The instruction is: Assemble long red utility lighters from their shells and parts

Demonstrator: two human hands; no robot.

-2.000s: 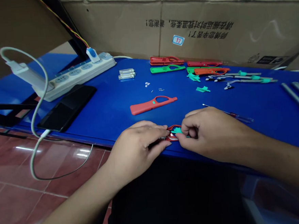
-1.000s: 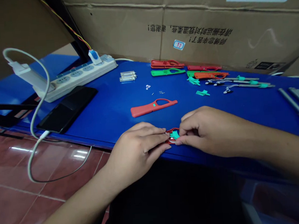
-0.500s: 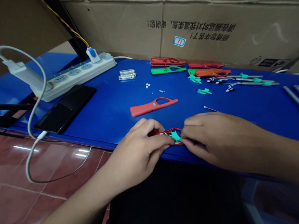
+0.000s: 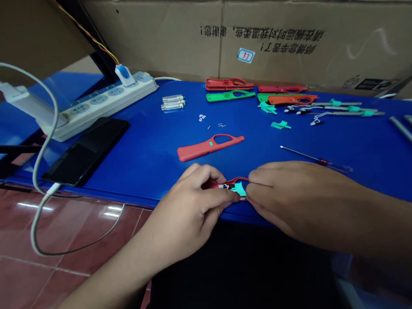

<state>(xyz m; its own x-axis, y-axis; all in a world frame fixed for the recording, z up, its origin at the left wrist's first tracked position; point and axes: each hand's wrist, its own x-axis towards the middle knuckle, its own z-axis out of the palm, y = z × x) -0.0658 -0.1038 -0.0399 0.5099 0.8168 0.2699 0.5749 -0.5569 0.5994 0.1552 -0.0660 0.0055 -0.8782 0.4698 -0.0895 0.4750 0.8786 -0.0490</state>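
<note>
gripping a red plastic handle from both ends, left hand and right hand curled inward

On the tabletop, power strip at back left, phone just in front of it, metal tubes to its right. Plastic shell mid-tabletop, behind the left hand. Small part between that hand and the right hand, screwdriver just behind the latter. Cardboard boxes behind the tabletop.

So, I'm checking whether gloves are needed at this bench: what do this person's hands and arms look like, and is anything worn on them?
The left hand and right hand are bare, with no gloves, rings, watch or bracelet showing. The left forearm and right forearm are bare too, with no sleeve in view.
</note>
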